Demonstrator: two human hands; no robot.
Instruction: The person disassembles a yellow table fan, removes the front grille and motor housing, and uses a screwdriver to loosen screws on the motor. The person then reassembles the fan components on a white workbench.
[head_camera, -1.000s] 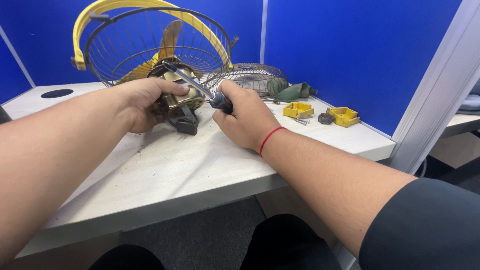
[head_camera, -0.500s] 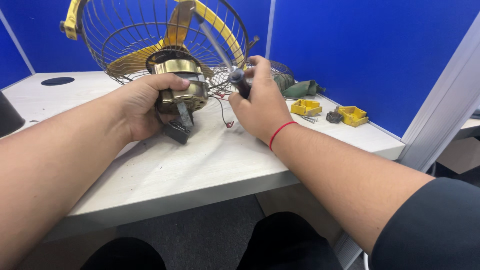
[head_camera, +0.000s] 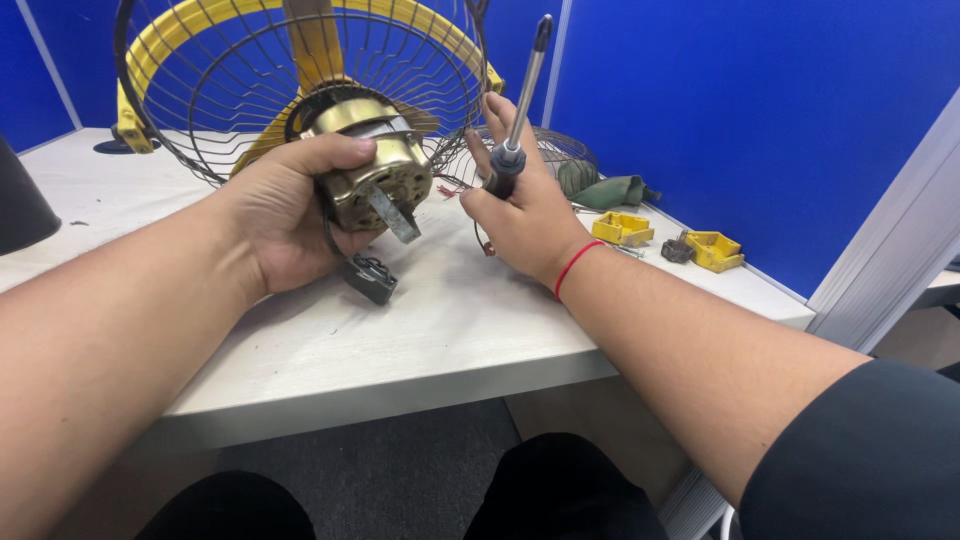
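Screwdriver (head_camera: 524, 95) upright, tip up, gripped by right hand (head_camera: 520, 215); left hand (head_camera: 285, 215) clamps motor (head_camera: 375, 180)

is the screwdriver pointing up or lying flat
Pointing up: the right hand holds the screwdriver by its handle, shaft rising nearly upright.

Shot from a single head-worn camera, angled down and forward across the desk (head_camera: 450, 340) toward its far edge and the blue partition (head_camera: 760, 110); sat close, both forearms filling the foreground, knees below the near edge.
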